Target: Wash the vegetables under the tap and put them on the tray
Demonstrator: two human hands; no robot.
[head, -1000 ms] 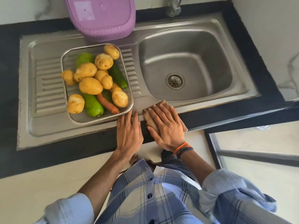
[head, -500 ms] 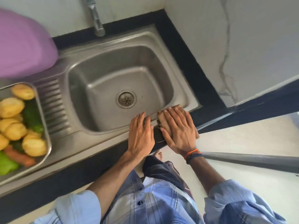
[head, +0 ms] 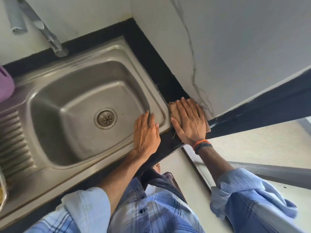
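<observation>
The steel sink (head: 50, 91) fills the left of the view, its basin bare around the drain (head: 105, 118). The tap (head: 50, 39) stands behind it. My left hand (head: 146, 134) lies flat on the sink's front right rim, fingers straight. My right hand (head: 189, 121) presses flat on a brown cloth (head: 175, 107) on the black counter (head: 151, 73) right of the sink. Only a sliver of the steel tray (head: 3, 190) with something yellow in it shows at the left edge; the vegetables are otherwise out of view.
A purple plastic lid or basket (head: 5, 84) pokes in at the left above the ribbed drainboard (head: 13, 140). A white marbled wall (head: 218, 47) rises right of the counter. The counter's front edge ends just right of my right hand.
Both hands have slid right along the counter's front edge, the right one taking the cloth past the sink's corner. The view has turned right, so the tray of vegetables has left the frame.
</observation>
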